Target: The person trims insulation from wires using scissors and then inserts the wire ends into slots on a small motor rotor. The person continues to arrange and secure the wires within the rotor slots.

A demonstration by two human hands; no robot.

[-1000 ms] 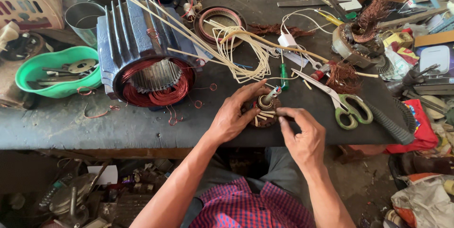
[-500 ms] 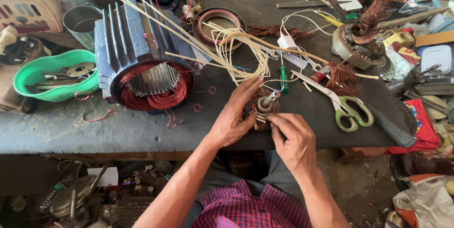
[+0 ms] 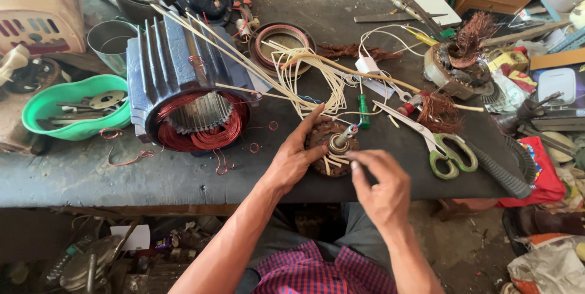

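Since the earlier frame both hands have shifted slightly rightward along the tabletop (image 3: 73, 178) edge, the right hand (image 3: 381, 187) drawing a little back from the work. Item: small wound motor armature (image 3: 332, 146), brown, shaft upward, lying near the front edge of the dark tabletop, pale insulation strips protruding from its slots. Left hand (image 3: 295, 160): open, fingers spread, resting against the armature's left side. Right hand: fingers pinched together on the pale strips just at the armature's lower right; what exactly is pinched cannot be told. Adjacent items: large blue finned motor stator (image 3: 183, 87) with red copper windings, to the left; bundle of cream insulation sleeves (image 3: 304, 71) running from it toward the armature; green-handled screwdriver (image 3: 364, 111) just behind; green-handled scissors (image 3: 439, 145) to the right; green plastic bowl (image 3: 67, 111) of metal parts at far left; second stator with loose copper wire (image 3: 460, 62) at rear right.
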